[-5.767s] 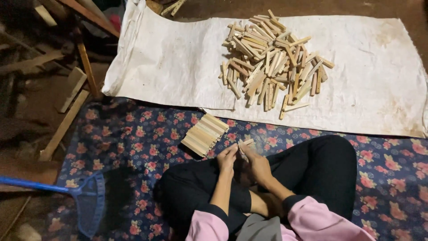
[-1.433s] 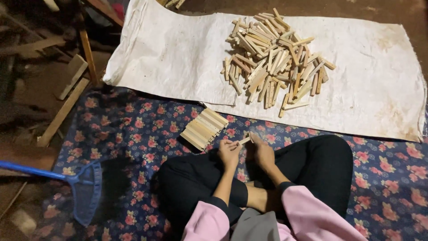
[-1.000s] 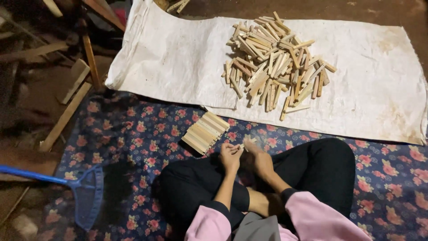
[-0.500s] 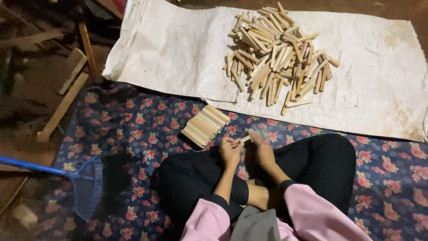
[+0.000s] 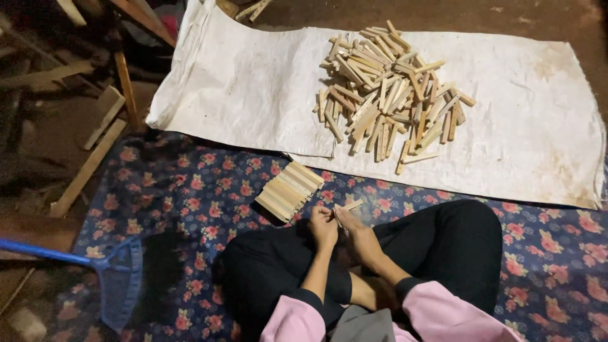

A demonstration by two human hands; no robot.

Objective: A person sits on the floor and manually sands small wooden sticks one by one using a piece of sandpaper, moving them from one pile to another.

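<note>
Beyond your grip the white sack carries the loose stick pile, and the neat row of sticks lies just left of it (on the flowered mat). Your left hand and right hand are both closed on one small stick; keep it steady above your knees.

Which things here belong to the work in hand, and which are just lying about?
In the work:
- small wooden stick, held by left hand and right hand
- neat row of sticks on the floral mat
- loose stick pile on the white sack

Lying about:
- blue broom
- wooden planks, left
</note>
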